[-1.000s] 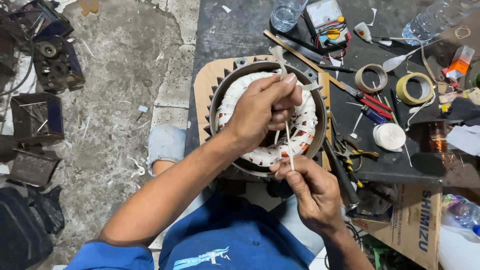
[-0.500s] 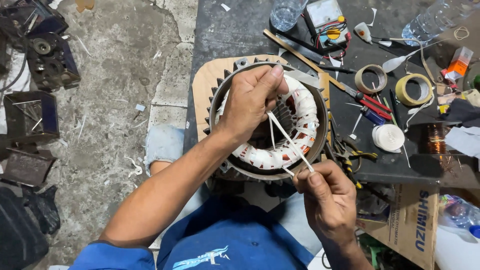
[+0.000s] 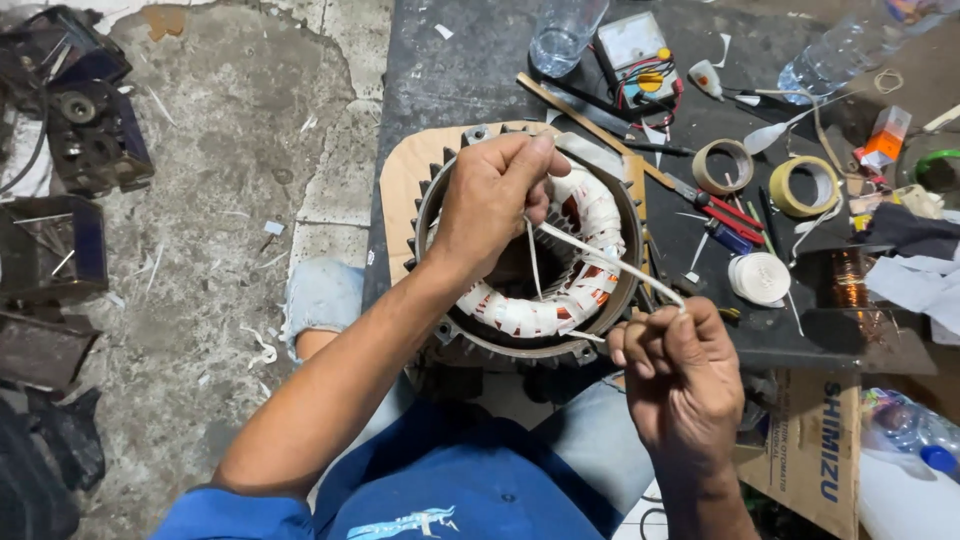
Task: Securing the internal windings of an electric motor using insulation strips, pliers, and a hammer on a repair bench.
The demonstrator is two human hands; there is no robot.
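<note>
Head view — both hands' fingers pinch white tape.

We see a dark worktop filling the upper right of the frame, scuffed and flecked with white scraps. On it lies a tan board at the left centre, bearing a round motor stator with white-wrapped windings. Along the top edge stand a clear glass and a small meter with red and black leads. To the right lie two rolls of tape, a white round lid, red-handled pliers, a long wooden stick and a plastic bottle. Left of the worktop is a cracked concrete floor, with dark metal parts at the left edge.
</note>
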